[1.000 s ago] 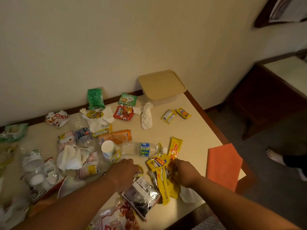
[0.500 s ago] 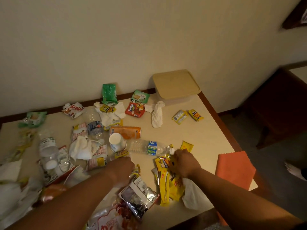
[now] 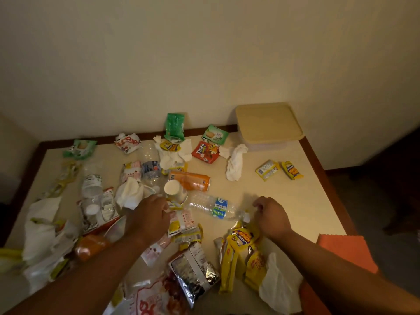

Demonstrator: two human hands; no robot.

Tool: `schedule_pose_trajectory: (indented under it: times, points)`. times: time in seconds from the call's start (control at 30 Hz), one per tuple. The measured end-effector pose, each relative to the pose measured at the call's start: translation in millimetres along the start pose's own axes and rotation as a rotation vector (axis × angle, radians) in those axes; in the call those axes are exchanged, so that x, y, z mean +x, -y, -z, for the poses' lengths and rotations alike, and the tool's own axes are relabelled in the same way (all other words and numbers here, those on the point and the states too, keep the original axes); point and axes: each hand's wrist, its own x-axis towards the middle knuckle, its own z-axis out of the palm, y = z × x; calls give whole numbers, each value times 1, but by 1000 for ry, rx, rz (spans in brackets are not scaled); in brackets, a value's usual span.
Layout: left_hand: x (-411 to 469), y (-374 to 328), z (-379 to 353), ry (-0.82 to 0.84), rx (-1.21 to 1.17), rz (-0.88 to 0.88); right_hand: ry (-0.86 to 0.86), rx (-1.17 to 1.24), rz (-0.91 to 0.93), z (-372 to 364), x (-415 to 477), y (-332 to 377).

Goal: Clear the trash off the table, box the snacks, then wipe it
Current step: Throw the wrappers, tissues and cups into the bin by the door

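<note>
Reaching over the littered table (image 3: 295, 201), the left hand (image 3: 148, 215) curls its fingers on a yellow-and-white wrapper (image 3: 179, 220) at centre frame. The right hand (image 3: 270, 215) pinches the clear bottle's (image 3: 216, 208) cap end. Upper right sits the lidded box (image 3: 269, 126); lower right, an orange cloth (image 3: 347, 251).

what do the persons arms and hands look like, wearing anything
Both forearms are bare for as far as the view shows; no sleeve or cuff is visible. The left hand and right hand have no gloves, and no watch, band or ring shows on the sides that face the camera. The dim light hides finer detail.
</note>
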Motion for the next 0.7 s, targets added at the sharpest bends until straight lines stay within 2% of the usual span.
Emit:
schedule_pose_trajectory:
  times: [0.07,0.17,0.33,0.43,0.57,0.7]
  points:
    - [-2,2,-3,-34,70,18,-55,49,32,1,5,11]
    - [3,2,-5,-80,-12,128,-93,110,109,-4,7,31]
    - [5,2,-15,58,67,218,-78,87,283,-18,0,57]
    - [0,-4,-25,118,53,81,-10,63,365,-30,-7,71]
    - [-1,4,-30,390,75,-59,12,45,356,-43,-10,81]
    - [3,11,-28,329,111,-71,64,13,428,-53,-15,88]
